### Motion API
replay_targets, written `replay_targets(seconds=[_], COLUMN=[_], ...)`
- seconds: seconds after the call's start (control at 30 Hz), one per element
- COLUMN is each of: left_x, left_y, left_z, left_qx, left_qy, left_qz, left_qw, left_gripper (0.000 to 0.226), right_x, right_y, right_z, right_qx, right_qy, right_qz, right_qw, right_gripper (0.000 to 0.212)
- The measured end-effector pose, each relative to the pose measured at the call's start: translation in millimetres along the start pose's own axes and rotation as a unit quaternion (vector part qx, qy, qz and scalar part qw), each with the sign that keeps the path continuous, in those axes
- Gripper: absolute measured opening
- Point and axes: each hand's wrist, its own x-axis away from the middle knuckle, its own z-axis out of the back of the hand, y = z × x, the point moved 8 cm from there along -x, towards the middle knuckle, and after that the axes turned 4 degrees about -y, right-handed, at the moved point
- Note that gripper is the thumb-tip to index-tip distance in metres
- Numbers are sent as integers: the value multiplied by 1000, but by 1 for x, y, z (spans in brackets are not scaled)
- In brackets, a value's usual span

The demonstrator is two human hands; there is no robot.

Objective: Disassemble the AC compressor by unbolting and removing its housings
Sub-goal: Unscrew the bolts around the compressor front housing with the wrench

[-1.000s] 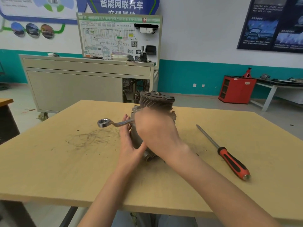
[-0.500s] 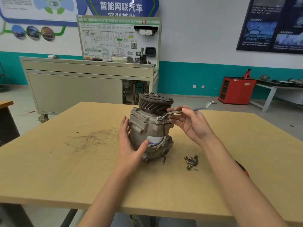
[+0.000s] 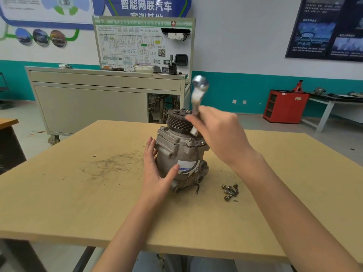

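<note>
- Now mid-unbolting: compressor (image 3: 180, 154) stands upright on the table (image 3: 78, 203), left hand (image 3: 157, 171) pressed flat against it, grip released.
- Right hand (image 3: 220, 134) clenches the raised wrench (image 3: 198, 91); next, probably seat it on another housing bolt.

obstacles: compressor (image 3: 177, 154) upright mid-table; left hand (image 3: 157, 173) flat against its left flank; right hand (image 3: 222, 134) gripping a wrench (image 3: 198, 95) above its right shoulder; bolts (image 3: 230, 190) clustered near its base, right side | free: broad table (image 3: 78, 203) surface to the left; near strip in front; far-right stretch beyond the bolts
</note>
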Motion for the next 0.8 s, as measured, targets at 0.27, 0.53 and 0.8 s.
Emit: replay_targets(seconds=[0.27, 0.53, 0.8], left_x=[0, 0, 0], left_y=[-1, 1, -2], left_z=[0, 0, 0], left_qx=[-1, 8, 3], left_qy=[3, 5, -4], left_qz=[9, 14, 10], left_qw=[1000, 1000, 1000], left_gripper=[87, 67, 89], right_x=[9, 20, 59], right_y=[-39, -43, 35], right_z=[-25, -30, -21], right_qx=[127, 120, -307], right_qy=[-42, -24, 25], right_qz=[61, 33, -150], right_qw=[989, 992, 939], right_gripper=[10, 14, 14])
